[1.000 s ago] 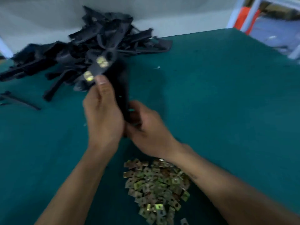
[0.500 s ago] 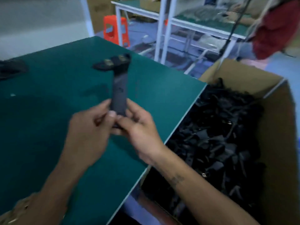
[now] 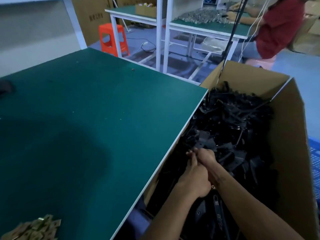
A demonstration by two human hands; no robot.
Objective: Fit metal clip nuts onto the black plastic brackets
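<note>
Both my hands are down inside a cardboard box (image 3: 287, 153) that stands against the right edge of the green table (image 3: 86, 118). My left hand (image 3: 194, 177) and my right hand (image 3: 207, 157) are pressed together. Their fingertips pinch the near end of a black plastic bracket (image 3: 204, 140), which points away from me over a heap of black brackets (image 3: 242, 118) filling the box. The light in the box is dim, so the grip is hard to make out. A pile of brass-coloured clip nuts (image 3: 34, 229) lies on the table's near left corner.
A dark edge of another bracket pile (image 3: 5, 87) shows at the far left of the table. Beyond the table stand an orange stool (image 3: 112, 38) and white-framed benches (image 3: 207, 26). A person in a red shirt (image 3: 280, 26) sits working there.
My view has swung right from the bracket pile and nuts to the box. Both hands carried the bracket with its fitted clip nuts off the table's right edge and down into the box.
</note>
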